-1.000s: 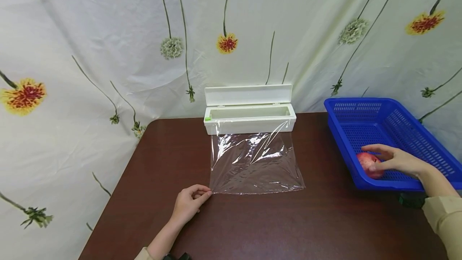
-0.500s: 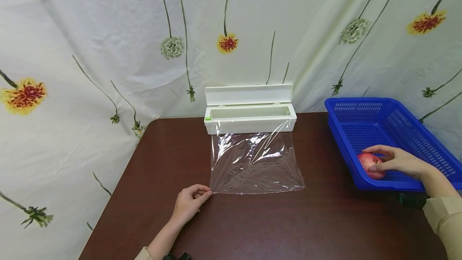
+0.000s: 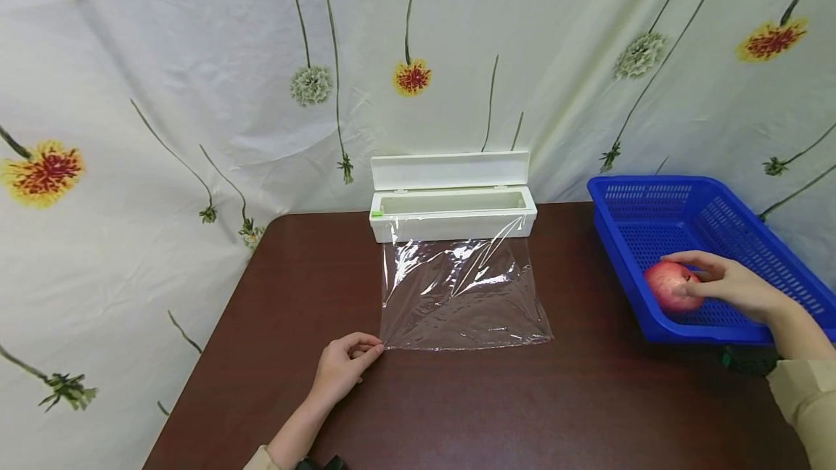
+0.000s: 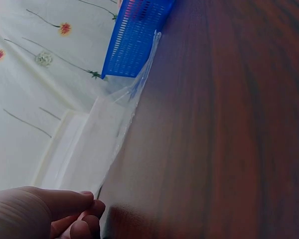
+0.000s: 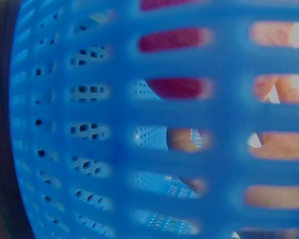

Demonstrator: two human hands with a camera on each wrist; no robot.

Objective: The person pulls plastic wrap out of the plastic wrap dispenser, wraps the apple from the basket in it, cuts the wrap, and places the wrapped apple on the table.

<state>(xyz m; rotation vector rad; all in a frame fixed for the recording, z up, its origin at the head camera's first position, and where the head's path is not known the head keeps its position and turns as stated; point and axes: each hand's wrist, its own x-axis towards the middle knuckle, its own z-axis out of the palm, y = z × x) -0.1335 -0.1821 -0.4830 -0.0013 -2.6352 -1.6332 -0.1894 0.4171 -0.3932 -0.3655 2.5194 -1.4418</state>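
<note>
My left hand (image 3: 341, 367) pinches the near left corner of a clear sheet of plastic wrap (image 3: 460, 303) between thumb and fingertips. The sheet lies stretched over the table from a white wrap dispenser box (image 3: 453, 229), whose lid stands up. In the left wrist view, the wrap's edge (image 4: 122, 130) runs away from my pinching fingers. Inside the blue basket (image 3: 617, 261), my right hand (image 3: 741, 290) grips a red apple (image 3: 668, 287), thumb on one side and fingers on the other. The right wrist view looks through the basket's slotted wall (image 5: 117, 149), which partly hides apple and hand.
The dark brown table (image 3: 522, 405) ends in an edge on the left. Behind it hangs a white curtain (image 3: 457, 35) printed with flowers. A small green tab (image 3: 376, 214) sits at the box's left end.
The apple has risen a little from the basket floor and turned in my right hand, whose hold now carries it. My left hand and the wrap have stayed put.
</note>
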